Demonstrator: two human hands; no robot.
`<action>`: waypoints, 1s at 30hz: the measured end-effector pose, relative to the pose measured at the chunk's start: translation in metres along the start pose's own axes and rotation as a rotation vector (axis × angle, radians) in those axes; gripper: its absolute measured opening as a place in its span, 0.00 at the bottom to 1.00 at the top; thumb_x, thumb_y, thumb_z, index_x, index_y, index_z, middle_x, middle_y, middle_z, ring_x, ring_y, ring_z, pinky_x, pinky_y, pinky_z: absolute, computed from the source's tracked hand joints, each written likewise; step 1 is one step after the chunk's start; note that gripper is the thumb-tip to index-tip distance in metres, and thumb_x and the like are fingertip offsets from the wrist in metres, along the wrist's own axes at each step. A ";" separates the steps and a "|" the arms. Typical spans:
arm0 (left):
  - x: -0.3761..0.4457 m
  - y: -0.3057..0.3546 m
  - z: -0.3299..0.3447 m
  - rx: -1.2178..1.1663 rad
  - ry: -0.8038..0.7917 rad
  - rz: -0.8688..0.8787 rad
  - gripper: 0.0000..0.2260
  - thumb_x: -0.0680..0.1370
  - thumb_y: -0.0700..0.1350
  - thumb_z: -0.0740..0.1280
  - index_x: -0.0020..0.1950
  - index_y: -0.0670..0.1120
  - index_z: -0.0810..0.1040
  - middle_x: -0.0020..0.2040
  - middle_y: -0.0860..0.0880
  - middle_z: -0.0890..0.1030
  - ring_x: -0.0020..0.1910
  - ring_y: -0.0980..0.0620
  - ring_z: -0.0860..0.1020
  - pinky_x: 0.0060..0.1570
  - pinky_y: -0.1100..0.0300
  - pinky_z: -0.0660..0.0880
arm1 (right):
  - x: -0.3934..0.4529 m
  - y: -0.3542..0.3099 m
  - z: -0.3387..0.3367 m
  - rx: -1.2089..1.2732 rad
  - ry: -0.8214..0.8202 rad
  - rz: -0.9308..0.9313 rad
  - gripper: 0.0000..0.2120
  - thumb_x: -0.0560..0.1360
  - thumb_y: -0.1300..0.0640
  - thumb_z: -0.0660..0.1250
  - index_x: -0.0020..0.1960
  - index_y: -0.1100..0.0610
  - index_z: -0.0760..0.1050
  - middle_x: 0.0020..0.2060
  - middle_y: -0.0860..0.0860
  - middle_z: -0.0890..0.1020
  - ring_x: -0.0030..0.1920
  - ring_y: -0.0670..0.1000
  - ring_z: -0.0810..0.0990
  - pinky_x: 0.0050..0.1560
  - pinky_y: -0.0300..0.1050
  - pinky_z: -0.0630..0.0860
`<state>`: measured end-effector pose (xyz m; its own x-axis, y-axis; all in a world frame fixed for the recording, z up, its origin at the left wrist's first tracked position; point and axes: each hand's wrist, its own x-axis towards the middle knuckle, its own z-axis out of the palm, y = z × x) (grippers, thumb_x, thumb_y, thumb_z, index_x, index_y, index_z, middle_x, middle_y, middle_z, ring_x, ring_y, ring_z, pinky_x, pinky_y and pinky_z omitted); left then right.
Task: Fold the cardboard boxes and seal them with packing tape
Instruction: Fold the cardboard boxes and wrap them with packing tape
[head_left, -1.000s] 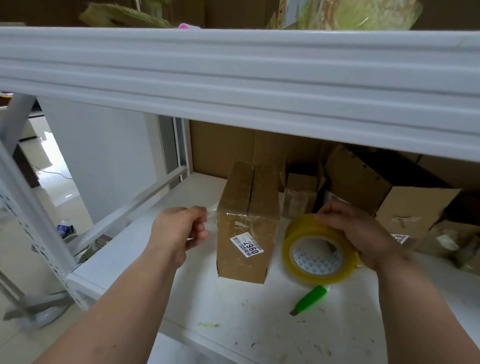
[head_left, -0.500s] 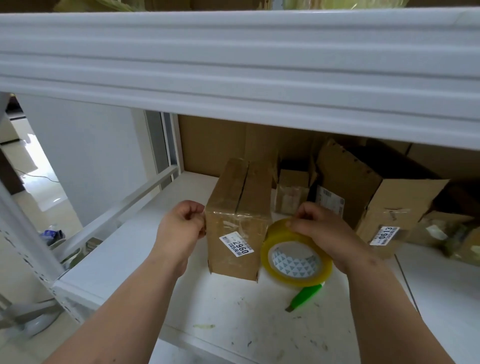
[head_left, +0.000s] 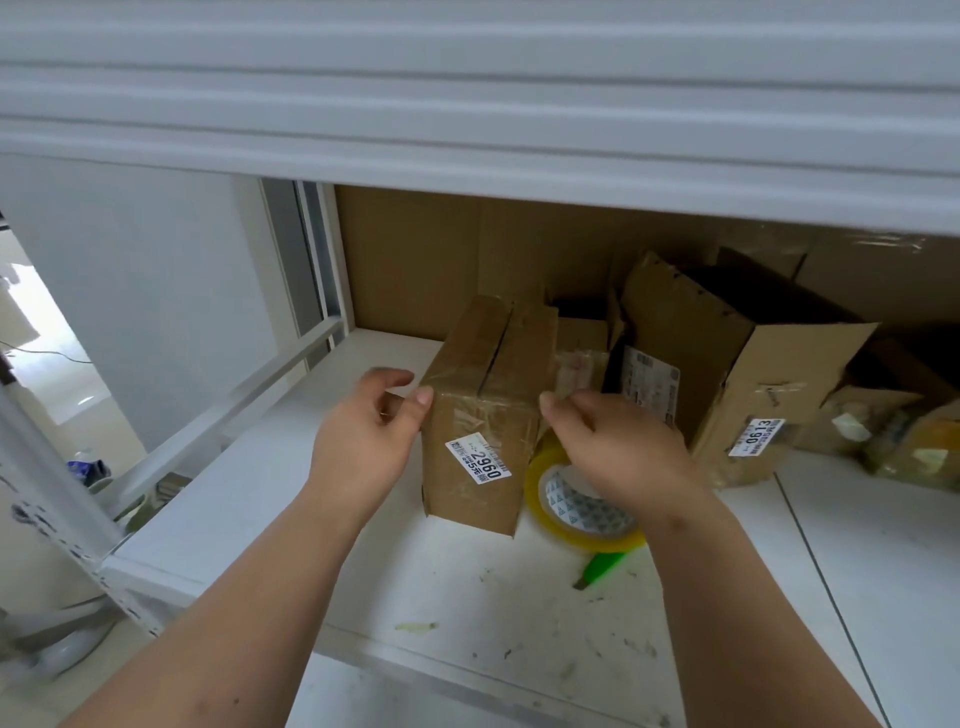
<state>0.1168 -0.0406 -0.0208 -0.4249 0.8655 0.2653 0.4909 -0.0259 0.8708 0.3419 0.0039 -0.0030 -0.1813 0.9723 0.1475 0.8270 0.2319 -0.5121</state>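
A small brown cardboard box with a white "2960" label stands upright on the white shelf; its top flaps are folded shut with a dark seam between them. My left hand is at the box's upper left corner, thumb pressing the front edge, fingers loosely extended beside the left side. My right hand grips the yellowish packing tape roll from above, right against the box's right side. Clear tape glints across the box's upper front.
A green utility knife lies just in front of the roll. Behind to the right stand a small taped box and a larger open box labelled "0613". A white shelf beam hangs low overhead.
My left hand went from a fist away from the box to touching its left corner with loosened fingers. My right hand brought the tape roll in against the box's right side.
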 end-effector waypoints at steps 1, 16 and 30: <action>0.001 0.001 0.000 0.048 0.025 0.027 0.08 0.80 0.56 0.65 0.55 0.55 0.75 0.44 0.53 0.83 0.47 0.51 0.82 0.51 0.51 0.78 | -0.001 -0.002 0.002 -0.040 0.026 -0.011 0.28 0.73 0.26 0.42 0.41 0.44 0.71 0.38 0.41 0.75 0.42 0.45 0.74 0.57 0.56 0.69; 0.018 -0.002 -0.014 0.126 -0.150 0.108 0.06 0.82 0.40 0.59 0.56 0.49 0.67 0.46 0.46 0.84 0.45 0.48 0.84 0.50 0.45 0.79 | 0.002 -0.006 0.013 -0.266 0.204 -0.096 0.31 0.71 0.23 0.44 0.41 0.45 0.74 0.35 0.41 0.72 0.37 0.46 0.72 0.48 0.49 0.64; 0.030 0.004 -0.003 0.402 -0.109 0.193 0.26 0.69 0.72 0.63 0.43 0.49 0.72 0.35 0.53 0.76 0.34 0.56 0.75 0.29 0.60 0.68 | 0.008 -0.022 0.022 -0.346 0.185 -0.016 0.34 0.63 0.17 0.47 0.43 0.44 0.72 0.36 0.40 0.76 0.40 0.47 0.76 0.47 0.49 0.73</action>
<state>0.1040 -0.0167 -0.0082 -0.2251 0.9119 0.3433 0.8186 -0.0141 0.5742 0.3106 0.0067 -0.0089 -0.1231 0.9396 0.3193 0.9610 0.1931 -0.1979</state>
